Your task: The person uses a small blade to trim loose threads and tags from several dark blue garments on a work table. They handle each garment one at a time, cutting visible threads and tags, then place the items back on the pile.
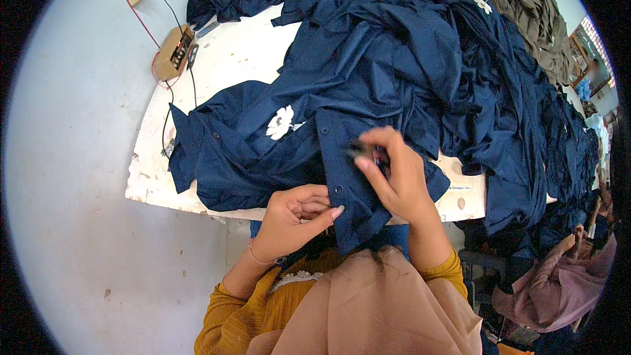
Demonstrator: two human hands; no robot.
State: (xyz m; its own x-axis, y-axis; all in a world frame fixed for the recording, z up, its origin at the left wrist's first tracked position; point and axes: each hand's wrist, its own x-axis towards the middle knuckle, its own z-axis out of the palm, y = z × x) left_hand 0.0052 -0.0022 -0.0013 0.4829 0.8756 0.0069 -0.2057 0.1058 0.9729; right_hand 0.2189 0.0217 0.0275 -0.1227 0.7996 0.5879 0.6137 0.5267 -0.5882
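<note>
A navy blue shirt (243, 164) lies spread before me, its button placket (333, 158) running toward my body. Dark buttons, one of them (338, 189) beside my left fingertips, show along this strip. My left hand (292, 220) is closed, pinching the placket's edge near its lower end between thumb and fingers. Over the cloth just right of the placket, my right hand (402, 181) is closed around a small dark tool (359, 149). Motion blurs that tool, so its exact kind is unclear. A white flower motif (280, 123) decorates the shirt left of the placket.
More navy garments (407, 46) are heaped across the white table (253, 46). Brown-grey cloth (519, 6) piles up at the far right. A wooden power box (174, 52) with cords sits at the left by the wall. Another person (559, 283) is at the right.
</note>
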